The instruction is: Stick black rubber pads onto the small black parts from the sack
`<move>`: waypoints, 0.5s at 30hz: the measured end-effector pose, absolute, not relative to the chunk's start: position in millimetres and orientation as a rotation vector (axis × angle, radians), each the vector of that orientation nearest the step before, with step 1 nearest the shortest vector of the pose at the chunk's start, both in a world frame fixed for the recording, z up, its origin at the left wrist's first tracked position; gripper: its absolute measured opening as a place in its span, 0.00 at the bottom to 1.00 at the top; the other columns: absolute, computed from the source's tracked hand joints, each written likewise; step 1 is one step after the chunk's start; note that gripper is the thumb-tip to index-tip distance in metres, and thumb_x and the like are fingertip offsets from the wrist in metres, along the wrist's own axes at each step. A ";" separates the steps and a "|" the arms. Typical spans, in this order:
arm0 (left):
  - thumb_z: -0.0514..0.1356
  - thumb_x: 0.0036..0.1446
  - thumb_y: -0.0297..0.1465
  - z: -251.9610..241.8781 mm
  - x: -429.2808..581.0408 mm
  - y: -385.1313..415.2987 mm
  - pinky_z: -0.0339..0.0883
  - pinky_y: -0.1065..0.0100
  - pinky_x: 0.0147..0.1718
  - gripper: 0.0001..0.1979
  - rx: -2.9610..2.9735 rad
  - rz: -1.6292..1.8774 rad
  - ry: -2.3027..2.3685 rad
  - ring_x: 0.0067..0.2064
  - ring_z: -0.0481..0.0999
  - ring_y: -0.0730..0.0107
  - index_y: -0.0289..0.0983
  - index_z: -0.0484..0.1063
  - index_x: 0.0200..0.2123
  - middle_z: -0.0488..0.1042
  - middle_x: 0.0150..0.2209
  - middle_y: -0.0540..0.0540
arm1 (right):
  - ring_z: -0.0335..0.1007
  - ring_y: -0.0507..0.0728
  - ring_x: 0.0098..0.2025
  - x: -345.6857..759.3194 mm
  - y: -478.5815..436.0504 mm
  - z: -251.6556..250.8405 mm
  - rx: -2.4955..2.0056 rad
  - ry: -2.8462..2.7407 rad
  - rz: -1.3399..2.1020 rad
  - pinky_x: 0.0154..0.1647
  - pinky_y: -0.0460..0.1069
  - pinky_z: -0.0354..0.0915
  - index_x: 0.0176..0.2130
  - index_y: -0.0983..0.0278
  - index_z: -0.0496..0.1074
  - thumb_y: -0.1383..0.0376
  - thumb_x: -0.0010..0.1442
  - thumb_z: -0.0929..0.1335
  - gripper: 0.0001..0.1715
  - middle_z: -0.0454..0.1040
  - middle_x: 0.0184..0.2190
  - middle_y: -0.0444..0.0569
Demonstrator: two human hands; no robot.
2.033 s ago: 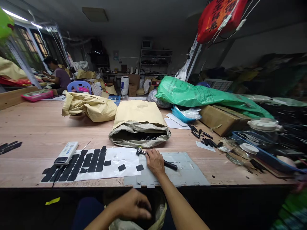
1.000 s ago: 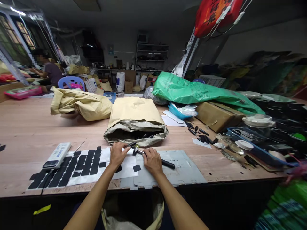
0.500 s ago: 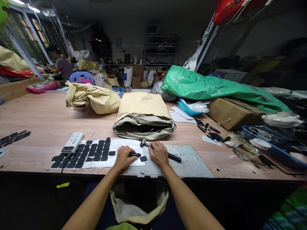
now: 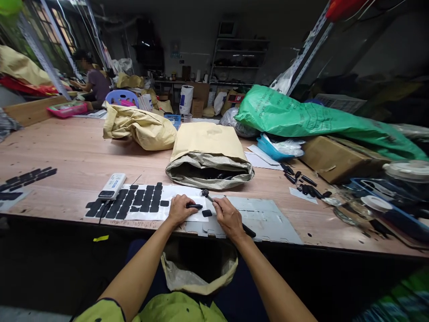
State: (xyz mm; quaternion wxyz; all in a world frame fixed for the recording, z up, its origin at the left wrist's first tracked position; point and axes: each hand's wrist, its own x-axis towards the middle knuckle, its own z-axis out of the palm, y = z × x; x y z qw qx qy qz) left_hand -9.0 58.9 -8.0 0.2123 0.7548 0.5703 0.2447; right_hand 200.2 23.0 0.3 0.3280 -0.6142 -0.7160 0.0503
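My left hand (image 4: pixel 180 209) is closed around a short black cylindrical piece (image 4: pixel 195 206), whose end sticks out to the right above a white sheet. My right hand (image 4: pixel 229 216) grips a small hammer (image 4: pixel 205 193) by its shaft. The hammer's head points away from me and its black handle end shows behind the hand. Between the two hands lies a loose black rounded-square pad (image 4: pixel 207 213). Left of them, the white sheet (image 4: pixel 172 190) carries rows of similar black pads (image 4: pixel 145 200). A grey board (image 4: pixel 268 217) lies beneath the right hand.
An open paper sack (image 4: pixel 208 141) with dark pieces inside stands just beyond my hands. Another sack (image 4: pixel 204 286) gapes open at my lap. A white device (image 4: pixel 113 185) sits left; black parts (image 4: pixel 306 190), a carton (image 4: pixel 338 156) and jars (image 4: pixel 375 203) crowd the right.
The view has shifted, so the table appears tilted. In my right hand the hammer has turned, its head now showing a dark side. My left hand still holds the black piece.
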 end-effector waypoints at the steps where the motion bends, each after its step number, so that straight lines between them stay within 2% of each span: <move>1: 0.69 0.50 0.38 -8.7 -9.1 59.2 0.58 0.62 0.44 0.11 2.095 0.677 1.589 0.42 0.71 0.61 0.44 0.81 0.38 0.77 0.36 0.49 | 0.71 0.52 0.40 197.2 17.9 1.8 -1.573 -1.900 0.155 0.38 0.45 0.62 0.48 0.57 0.74 0.58 0.69 0.59 0.17 0.75 0.41 0.45; 7: 0.69 0.51 0.40 -7.9 -9.3 59.4 0.58 0.62 0.43 0.11 2.109 0.625 1.606 0.43 0.70 0.61 0.44 0.82 0.37 0.77 0.36 0.48 | 0.71 0.52 0.39 183.2 3.8 1.5 -1.489 -1.981 0.162 0.38 0.44 0.63 0.51 0.57 0.73 0.58 0.69 0.58 0.19 0.75 0.39 0.46; 11: 0.67 0.52 0.40 -7.6 -9.5 59.0 0.58 0.61 0.43 0.10 2.123 0.598 1.614 0.43 0.70 0.60 0.44 0.81 0.37 0.76 0.36 0.48 | 0.70 0.52 0.36 178.7 3.6 -4.0 -1.572 -2.040 0.192 0.35 0.44 0.61 0.50 0.56 0.74 0.59 0.69 0.59 0.19 0.75 0.38 0.47; 15: 0.67 0.52 0.39 -8.3 -9.1 58.7 0.58 0.61 0.44 0.11 2.097 0.635 1.601 0.43 0.70 0.60 0.44 0.81 0.39 0.76 0.36 0.48 | 0.71 0.52 0.38 181.7 5.0 -3.9 -1.598 -1.977 0.198 0.37 0.44 0.62 0.50 0.57 0.74 0.59 0.68 0.59 0.19 0.75 0.39 0.47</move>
